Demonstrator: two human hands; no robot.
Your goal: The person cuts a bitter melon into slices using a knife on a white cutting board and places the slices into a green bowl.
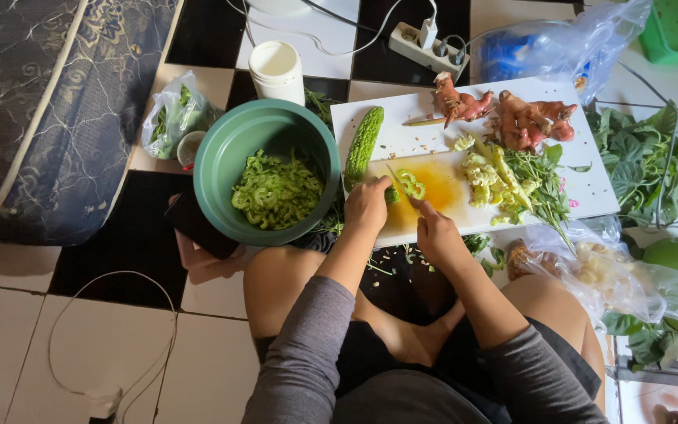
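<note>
Overall, reading left to right: a green bowl (221, 169) holding sliced bitter gourd stands just left of the left hand (366, 206), and a whole bitter gourd (363, 146) lies on the white cutting board (590, 188) just beyond that hand's fingertips.

The left hand is curled over a short gourd piece (391, 195), fingertips pressing it down onto the board; most of the piece is hidden beneath the fingers. The right hand (435, 233) is closed around a knife handle (the handle itself is covered by the grip), and the knife (397, 180) runs diagonally away from the forefinger, its blade close against the left fingertips. Cut green slices (411, 185) lie on a yellow-stained patch of board just beyond the right forefinger. Further right sit pale chopped vegetables (484, 173), leafy stems (539, 177) and reddish-brown ginger roots (531, 119).

Risks, as judged: the blade works right beside the left fingertips, and since the remaining piece is short, a slip on the wet board could bring the edge onto a finger. The board overhangs the person's knees at its near edge; downward pressure there could tip or shift it. A power strip (425, 47) with trailing cables lies on the floor beyond the board, near moist produce.
</note>
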